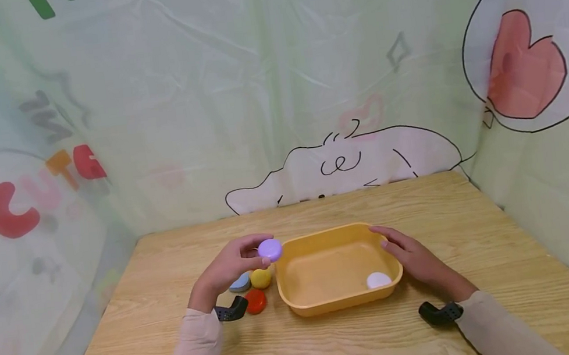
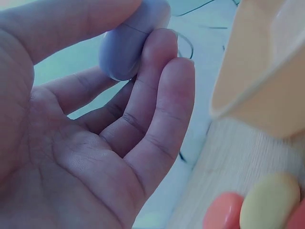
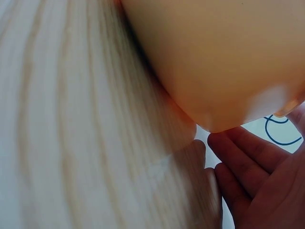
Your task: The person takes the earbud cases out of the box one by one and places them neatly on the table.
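My left hand [image 1: 233, 262] pinches a purple round disc [image 1: 270, 250] between thumb and fingers, just off the left rim of a yellow-orange plastic bin [image 1: 343, 306]. In the left wrist view the disc [image 2: 125, 50] has thick rounded edges and a thin seam line. My right hand [image 1: 415, 256] holds the bin's right end, thumb at the rim and fingers along the outer wall. The right wrist view has those fingertips against the wall [image 3: 214, 86] from outside. A white round disc [image 1: 378, 280] lies inside the bin, near its front right corner.
Left of the bin, a yellow disc [image 1: 261, 278], a red disc [image 1: 256, 301] and a blue piece [image 1: 240, 282] lie close together beneath my left wrist. The wooden table [image 1: 335, 341] ends at a printed curtain [image 1: 173, 126] at the back and sides.
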Motion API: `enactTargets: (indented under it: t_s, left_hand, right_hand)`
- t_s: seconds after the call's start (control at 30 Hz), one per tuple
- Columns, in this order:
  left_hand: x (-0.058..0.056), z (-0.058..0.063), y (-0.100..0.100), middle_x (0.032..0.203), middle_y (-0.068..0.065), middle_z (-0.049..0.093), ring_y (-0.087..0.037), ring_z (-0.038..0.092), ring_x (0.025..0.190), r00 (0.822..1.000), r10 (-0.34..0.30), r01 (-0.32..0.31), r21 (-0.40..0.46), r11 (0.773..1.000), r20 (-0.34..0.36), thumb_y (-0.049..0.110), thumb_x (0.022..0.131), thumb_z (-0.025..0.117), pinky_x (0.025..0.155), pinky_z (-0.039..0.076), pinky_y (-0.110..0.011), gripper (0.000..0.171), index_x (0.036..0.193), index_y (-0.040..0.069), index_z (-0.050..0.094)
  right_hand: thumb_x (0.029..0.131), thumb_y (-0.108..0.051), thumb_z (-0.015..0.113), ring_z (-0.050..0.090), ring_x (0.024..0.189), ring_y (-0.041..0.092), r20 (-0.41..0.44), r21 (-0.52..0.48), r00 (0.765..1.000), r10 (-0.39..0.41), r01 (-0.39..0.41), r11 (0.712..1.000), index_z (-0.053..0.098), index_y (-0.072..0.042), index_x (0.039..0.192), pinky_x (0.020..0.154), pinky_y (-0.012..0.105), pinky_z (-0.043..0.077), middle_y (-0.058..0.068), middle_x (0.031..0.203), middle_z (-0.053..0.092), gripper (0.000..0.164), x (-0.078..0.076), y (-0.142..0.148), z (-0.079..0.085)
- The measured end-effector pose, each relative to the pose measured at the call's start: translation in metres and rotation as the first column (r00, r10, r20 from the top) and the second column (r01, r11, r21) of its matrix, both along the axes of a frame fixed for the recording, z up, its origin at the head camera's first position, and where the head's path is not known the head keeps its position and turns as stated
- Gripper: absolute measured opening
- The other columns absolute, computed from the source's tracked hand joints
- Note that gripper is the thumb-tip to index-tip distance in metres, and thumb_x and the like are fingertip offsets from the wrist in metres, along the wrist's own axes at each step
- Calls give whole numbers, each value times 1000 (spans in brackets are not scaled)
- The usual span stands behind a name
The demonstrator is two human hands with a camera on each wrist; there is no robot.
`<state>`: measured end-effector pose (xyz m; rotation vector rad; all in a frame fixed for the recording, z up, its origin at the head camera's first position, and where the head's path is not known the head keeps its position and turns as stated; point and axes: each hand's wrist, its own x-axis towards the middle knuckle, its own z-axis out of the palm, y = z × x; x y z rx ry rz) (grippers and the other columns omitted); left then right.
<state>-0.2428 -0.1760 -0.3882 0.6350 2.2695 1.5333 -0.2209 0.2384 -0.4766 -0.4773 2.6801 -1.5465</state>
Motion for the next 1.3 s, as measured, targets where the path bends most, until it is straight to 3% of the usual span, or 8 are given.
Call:
enactTargets:
  t_s: [0.23,0.47,0.7,1.1,1.3]
  left_hand:
    - [14,-10,-31,130,-10,62,-25,60,114,997,64,-65,28,997,44,16,92,73,95,50,-31,57,144,6,52]
    - [25,-22,-54,134,-13,58,-28,59,115,988,133,-136,36,990,76,20,93,73,98,49,-36,61,146,4,48]
    - [28,-32,-70,135,-16,56,-30,59,114,987,145,-146,17,989,63,19,92,74,98,48,-36,61,145,2,49]
    - [43,-54,-89,142,-17,49,-33,54,121,970,212,-208,-43,977,122,21,92,75,99,48,-39,59,144,5,51]
    - [46,-58,-92,137,-17,52,-31,56,113,962,234,-226,-73,971,138,19,92,75,92,52,-39,58,143,4,51]
  right_hand:
    - [110,-30,40,25,146,42,0,2,1000,2,-2,1000,38,-10,153,112,62,24,19,159,31,48,-1,-2,2]
    - [110,-31,40,25,146,42,7,-4,1000,4,-4,1000,38,-10,154,112,61,25,19,159,31,49,0,-2,1]
    - [110,-30,40,26,146,42,8,-2,1000,-1,1,1000,38,-10,154,112,60,26,19,160,30,48,0,-2,2]
    - [109,-31,41,26,146,42,15,-7,1000,-5,6,1000,38,-11,154,111,59,27,19,160,30,49,2,-2,3]
    - [109,-29,41,26,146,42,5,-8,1000,2,-2,1000,38,-11,154,112,61,26,18,160,31,48,2,-1,2]
